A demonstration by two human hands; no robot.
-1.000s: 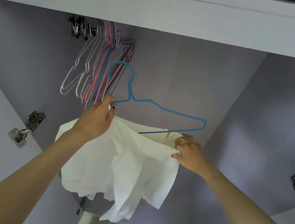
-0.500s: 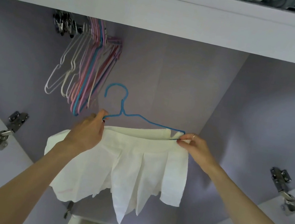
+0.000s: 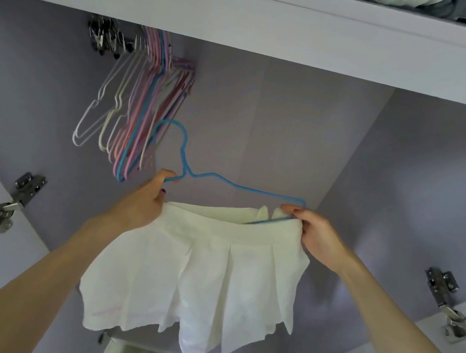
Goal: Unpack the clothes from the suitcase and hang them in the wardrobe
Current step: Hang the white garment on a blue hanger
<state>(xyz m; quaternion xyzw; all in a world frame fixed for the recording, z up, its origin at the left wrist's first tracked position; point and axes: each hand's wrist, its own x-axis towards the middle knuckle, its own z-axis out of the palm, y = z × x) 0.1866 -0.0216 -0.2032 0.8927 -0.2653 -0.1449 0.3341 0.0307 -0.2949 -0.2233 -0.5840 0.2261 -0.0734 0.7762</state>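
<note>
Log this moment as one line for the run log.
step: fitting white skirt onto blue hanger | left hand: grip on hanger and waistband | right hand: grip on waistband end | hanger: not hung

Matt white cloth skirt (image 3: 207, 280), blue coated wire hanger (image 3: 224, 181), shiny metal hinges (image 3: 7, 203).

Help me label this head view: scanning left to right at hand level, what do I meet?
left door hinge → left hand → white pleated skirt on the blue hanger → right hand → right door hinge
</note>
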